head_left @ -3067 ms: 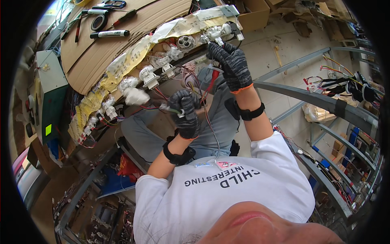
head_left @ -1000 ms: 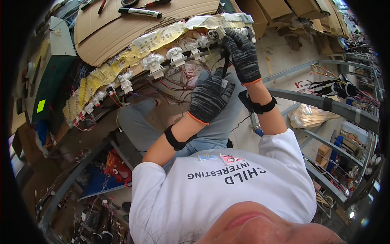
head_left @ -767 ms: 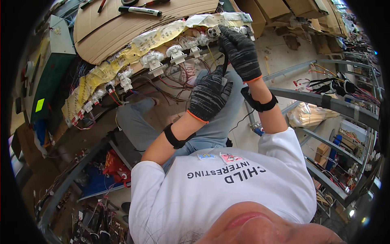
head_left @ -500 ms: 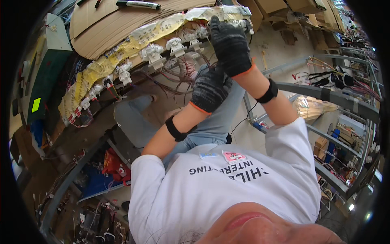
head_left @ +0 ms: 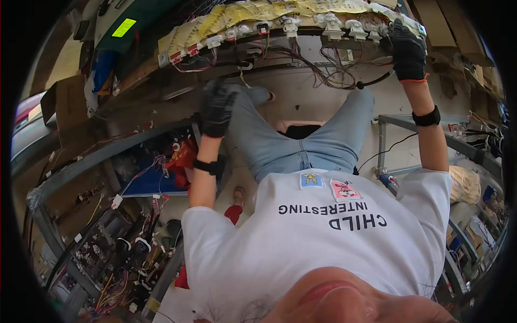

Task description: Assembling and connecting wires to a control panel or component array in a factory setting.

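My right hand, in a black and grey knit glove, is at the right end of a long board edge lined with white plug connectors. Its fingers are bent in against the last connectors; what they hold, if anything, is hidden. A black cable passes close beside this hand. My left hand, gloved alike, hangs above my left knee, apart from the board, its fingers smeared by motion. Yellowed tape covers the board's upper edge. Thin wires droop in bundles below the connectors.
On the left stands a green box with a bright yellow label. Metal frame rails flank me, with a blue bin and a red bag by the left one. Harnesses and loose parts lie at lower left; cardboard is at far right.
My hands, close together at the connectors before, are now wide apart. The left has swung left and away from the board; the right remains at its right end. The view has shifted too.
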A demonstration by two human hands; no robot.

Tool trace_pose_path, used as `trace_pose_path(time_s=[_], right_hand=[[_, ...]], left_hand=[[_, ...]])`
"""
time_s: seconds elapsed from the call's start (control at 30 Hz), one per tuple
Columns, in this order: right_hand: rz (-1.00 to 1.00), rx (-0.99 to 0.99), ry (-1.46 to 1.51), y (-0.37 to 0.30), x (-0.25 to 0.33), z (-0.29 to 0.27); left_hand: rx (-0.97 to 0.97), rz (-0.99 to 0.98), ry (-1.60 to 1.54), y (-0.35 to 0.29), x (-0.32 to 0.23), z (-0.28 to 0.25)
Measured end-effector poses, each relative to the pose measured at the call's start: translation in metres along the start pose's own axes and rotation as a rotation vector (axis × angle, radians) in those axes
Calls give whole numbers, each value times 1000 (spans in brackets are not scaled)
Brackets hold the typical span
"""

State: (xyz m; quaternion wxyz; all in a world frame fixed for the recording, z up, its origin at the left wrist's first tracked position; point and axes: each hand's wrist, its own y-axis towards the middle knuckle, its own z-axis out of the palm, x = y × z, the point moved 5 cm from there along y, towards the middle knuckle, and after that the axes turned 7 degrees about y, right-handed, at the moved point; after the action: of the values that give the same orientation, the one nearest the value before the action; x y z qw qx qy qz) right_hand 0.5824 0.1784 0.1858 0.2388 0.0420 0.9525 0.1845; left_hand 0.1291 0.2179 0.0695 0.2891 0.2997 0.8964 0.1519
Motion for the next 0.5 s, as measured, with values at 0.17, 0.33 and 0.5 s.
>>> trace_pose_path(time_s=[0.17,0.33,0.5], right_hand=[[16,14,109,-6,-9,14],[70,174,103,-4,-4,14],[114,137,26,-5,-6,14]], left_hand=[[96,15,-112,50,-35,38],[-373,144,326,83,-76,22],[-460,-186,102,104,-81,10]])
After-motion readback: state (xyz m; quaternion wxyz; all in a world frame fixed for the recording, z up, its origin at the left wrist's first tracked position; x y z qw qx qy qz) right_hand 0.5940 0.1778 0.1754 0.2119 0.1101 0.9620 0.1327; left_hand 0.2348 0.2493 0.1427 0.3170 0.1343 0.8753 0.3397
